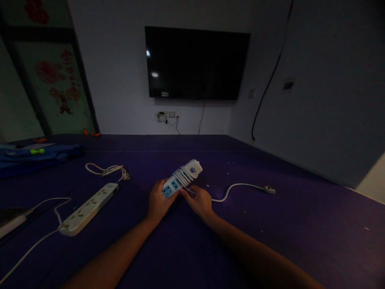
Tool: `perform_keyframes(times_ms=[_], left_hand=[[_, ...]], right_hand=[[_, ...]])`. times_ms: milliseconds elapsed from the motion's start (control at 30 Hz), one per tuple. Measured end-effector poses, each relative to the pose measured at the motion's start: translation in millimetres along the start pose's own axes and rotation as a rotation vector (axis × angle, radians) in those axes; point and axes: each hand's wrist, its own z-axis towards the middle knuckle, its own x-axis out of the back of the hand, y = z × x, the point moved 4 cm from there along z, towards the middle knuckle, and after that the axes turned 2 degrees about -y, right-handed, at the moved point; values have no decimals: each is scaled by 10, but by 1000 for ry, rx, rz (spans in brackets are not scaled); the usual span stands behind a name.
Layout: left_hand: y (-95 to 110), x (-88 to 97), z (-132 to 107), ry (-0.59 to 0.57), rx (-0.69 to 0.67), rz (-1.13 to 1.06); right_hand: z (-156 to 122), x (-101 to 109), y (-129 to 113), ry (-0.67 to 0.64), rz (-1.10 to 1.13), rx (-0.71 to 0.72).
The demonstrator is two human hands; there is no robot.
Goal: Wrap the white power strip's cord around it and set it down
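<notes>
Centrally, just in front of you, your left hand (157, 203) grips the lower end of a white strip (171, 188) with blue sockets, its fingers closed about the casing. The strip tilts, its far end pointing up and to the right, held above a purple floor (240, 249). Its white cord (183, 176) is wound around the body in several snug loops beyond the sockets, close to a round hole at the far end. Your right hand (201, 200) is just beside your left, pinching the cord between thumb and fingers next to the strip's lower edge. From that hand the cord snakes right across the floor to a plug (269, 189). To your left lies a second strip (90, 206), all white, slanting away from you, with a loose loop of white cable (104, 170) near its far end. Farther left, a blue cloth (60, 154) lies rumpled on the floor. Ahead, a dark TV (198, 64) hangs on the pale wall (120, 80), with sockets (172, 114) beneath it. On the right wall a black cable (270, 78) dangles down almost to the floor.
</notes>
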Motion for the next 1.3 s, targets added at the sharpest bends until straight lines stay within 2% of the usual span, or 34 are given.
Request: perform_keyframes(times_ms=[500, 900, 1300], left_hand=[[8, -49, -20, -18, -90, 229], [-8, -67, -20, -95, -42, 182], [-22, -66, -15, -88, -46, 149]], right_hand=[[13, -67, 77, 18, 2, -11], [27, -115, 121, 5, -76, -1], [32, -108, 112, -19, -93, 3]])
